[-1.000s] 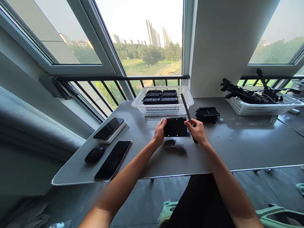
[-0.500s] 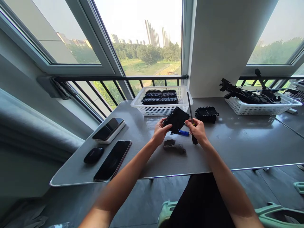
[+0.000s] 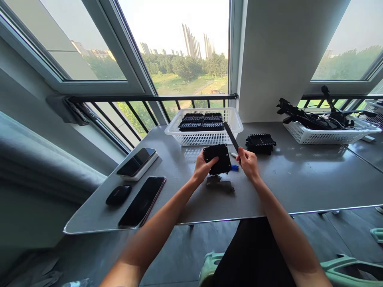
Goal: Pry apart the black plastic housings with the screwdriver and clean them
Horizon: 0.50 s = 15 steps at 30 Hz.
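My left hand (image 3: 205,165) grips a black square plastic plate (image 3: 220,159) with small knobs along its edges, the thumb lying across its face. In my right hand (image 3: 247,161) is a flat file (image 3: 231,136), its long dark blade slanting up and to the left, apart from the plate. My fingers hide its handle. On the table behind the plate lies a blue marker (image 3: 235,168), partly covered. A crumpled dark grey scrap (image 3: 220,185) rests nearer me, just below the plate.
Several similar black plates fill part of a white basket (image 3: 194,139) by the window. More black plates (image 3: 260,143) are stacked to its right. Another white basket (image 3: 326,136) holds black parts and cables. Two phones (image 3: 142,202) and a black case (image 3: 118,195) lie at left.
My left hand has turned the plate more upright and lowered it slightly. My right hand has tilted the file leftward, so its broad face shows now.
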Tool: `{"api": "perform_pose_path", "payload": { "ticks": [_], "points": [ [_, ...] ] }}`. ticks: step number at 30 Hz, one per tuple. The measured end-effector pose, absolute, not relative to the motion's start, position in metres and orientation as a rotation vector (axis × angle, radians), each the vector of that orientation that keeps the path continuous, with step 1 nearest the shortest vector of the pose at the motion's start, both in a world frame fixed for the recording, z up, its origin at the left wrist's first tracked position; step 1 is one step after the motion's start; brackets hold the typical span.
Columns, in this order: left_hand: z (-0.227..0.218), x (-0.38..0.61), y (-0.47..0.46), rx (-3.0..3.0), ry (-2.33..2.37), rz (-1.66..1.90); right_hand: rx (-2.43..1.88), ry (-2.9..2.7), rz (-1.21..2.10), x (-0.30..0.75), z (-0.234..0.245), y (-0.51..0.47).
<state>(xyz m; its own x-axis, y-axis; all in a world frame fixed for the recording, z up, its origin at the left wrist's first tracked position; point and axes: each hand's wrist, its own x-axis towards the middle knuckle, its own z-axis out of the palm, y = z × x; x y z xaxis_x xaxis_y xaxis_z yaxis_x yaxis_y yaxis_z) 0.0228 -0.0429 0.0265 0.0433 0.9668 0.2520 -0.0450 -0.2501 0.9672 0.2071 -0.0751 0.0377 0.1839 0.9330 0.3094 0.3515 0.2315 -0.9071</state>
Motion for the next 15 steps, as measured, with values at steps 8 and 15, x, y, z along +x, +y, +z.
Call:
{"api": "perform_pose_path", "payload": {
  "ticks": [8, 15],
  "points": [
    [0.0266, 0.0202, -0.0466, 1.589, 1.101, 1.482, -1.491, -1.705, 0.26, 0.2046, 0.0435, -0.0853],
    [0.028, 0.0219, -0.0478, 1.586, 1.119, 1.496, -1.613, -1.783, 0.165, 0.203, 0.0405, -0.085]
  ]
}}
